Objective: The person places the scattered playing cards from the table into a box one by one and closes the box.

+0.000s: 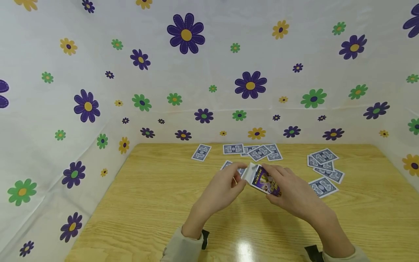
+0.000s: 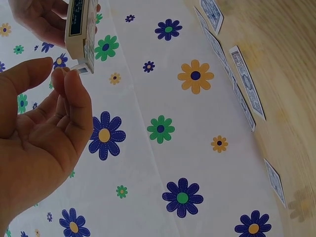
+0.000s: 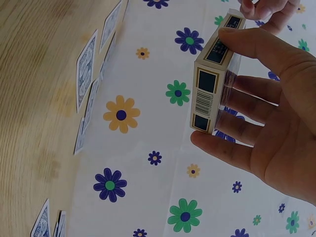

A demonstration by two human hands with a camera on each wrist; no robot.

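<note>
My right hand grips a playing-card box, its purple face with gold lettering turned up. In the right wrist view the thumb lies along one narrow side of the box and the fingers spread across the opposite side; a barcode shows on the end. The white flap stands folded out at the upper left end, with the pale inside of the box showing. My left hand has its fingers bent, fingertips right at this flap; I cannot tell whether they pinch it.
Blue-backed playing cards lie face down on the wooden table. Several overlap at the back, with one single card left of them. More cards lie at the right. A flower-printed cloth stands behind the table.
</note>
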